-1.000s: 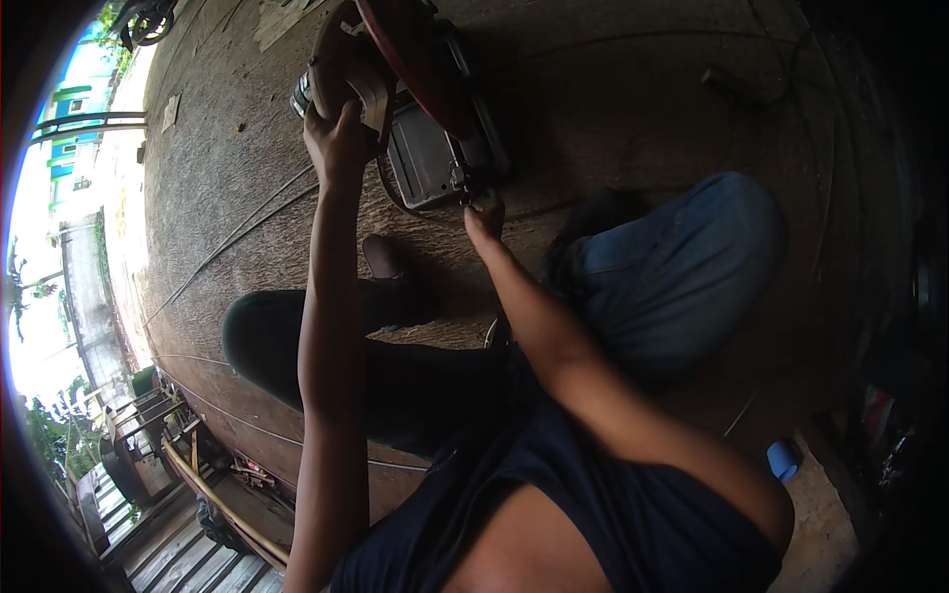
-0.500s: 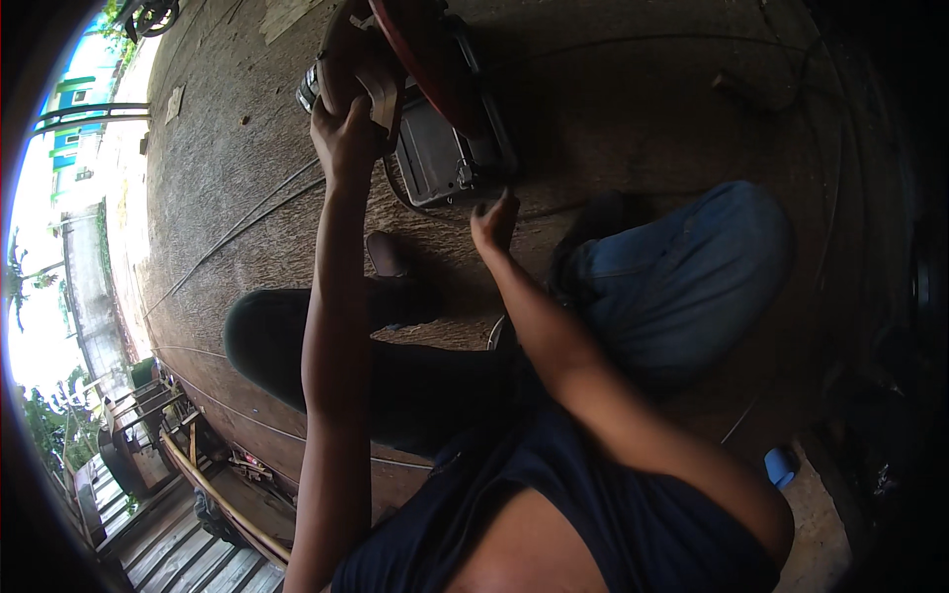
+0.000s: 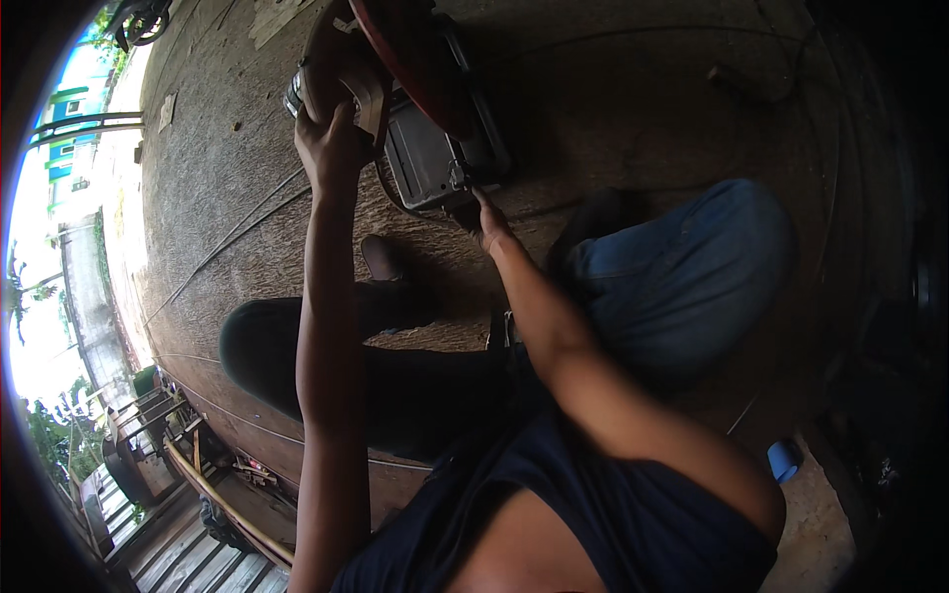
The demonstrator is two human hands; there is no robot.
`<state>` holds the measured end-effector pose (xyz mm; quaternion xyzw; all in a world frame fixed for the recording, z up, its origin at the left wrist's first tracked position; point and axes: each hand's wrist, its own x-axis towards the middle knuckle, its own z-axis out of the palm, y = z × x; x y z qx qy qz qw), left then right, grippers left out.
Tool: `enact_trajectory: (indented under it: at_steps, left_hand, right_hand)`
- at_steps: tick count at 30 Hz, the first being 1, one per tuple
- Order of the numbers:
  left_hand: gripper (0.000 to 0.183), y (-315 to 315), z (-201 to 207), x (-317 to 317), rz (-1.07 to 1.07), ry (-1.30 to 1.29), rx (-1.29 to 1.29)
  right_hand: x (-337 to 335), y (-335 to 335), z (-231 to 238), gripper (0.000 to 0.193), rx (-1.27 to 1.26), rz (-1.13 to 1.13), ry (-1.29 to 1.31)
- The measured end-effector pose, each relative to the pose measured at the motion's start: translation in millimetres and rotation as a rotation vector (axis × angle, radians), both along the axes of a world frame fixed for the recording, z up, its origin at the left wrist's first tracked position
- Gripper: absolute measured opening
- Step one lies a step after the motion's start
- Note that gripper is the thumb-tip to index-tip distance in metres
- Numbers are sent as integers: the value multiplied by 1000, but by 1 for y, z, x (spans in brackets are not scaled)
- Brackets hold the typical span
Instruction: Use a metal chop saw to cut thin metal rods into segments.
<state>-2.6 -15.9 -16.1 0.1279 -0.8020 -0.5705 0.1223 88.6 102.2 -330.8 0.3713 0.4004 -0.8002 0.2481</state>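
A chop saw (image 3: 417, 153) with a dark metal base stands on the ground in front of me. My left hand (image 3: 331, 148) is closed around the saw's handle (image 3: 372, 104). To the right of that grip rises a reddish round blade or guard (image 3: 410, 74); I cannot tell which. At the near edge of the base, my right hand (image 3: 486, 219) touches the area just below a small metal clamp part (image 3: 457, 176). Its thumb points up toward the clamp, and its fingers curl into shadow, so what they hold is hidden.
Cables (image 3: 237, 232) run over the rough brown ground to the left. My bent legs, one knee in blue jeans (image 3: 682, 267), flank the work. A short dark piece (image 3: 736, 84) lies at the far right, a blue object (image 3: 782, 462) at the near right, and a slatted wooden structure (image 3: 198, 553) stands near left.
My right hand has moved slightly left, up against the near edge of the saw base beside the clamp. My left hand keeps its hold on the handle. The whole view has shifted a little.
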Motion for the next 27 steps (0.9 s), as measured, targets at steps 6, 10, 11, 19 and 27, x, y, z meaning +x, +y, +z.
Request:
enact_trajectory:
  at_steps: [6, 10, 11, 19, 27]
  left_hand:
    - [42, 13, 9, 2, 51, -34, 11]
    - [43, -3, 7, 6, 46, 30, -16]
    - [43, -2, 6, 5, 46, 31, -13]
    - [44, 2, 6, 5, 33, -1, 26]
    - [48, -1, 4, 3, 47, 28, -50]
  right_hand:
    - [13, -8, 8, 42, 953, 60, 352]
    - [21, -16, 75, 44, 1426, 8, 770]
    - [21, -15, 79, 41, 1460, 40, 896]
    - [4, 12, 37, 37, 153, -72, 116]
    - [-10, -4, 26, 45, 177, -126, 61]
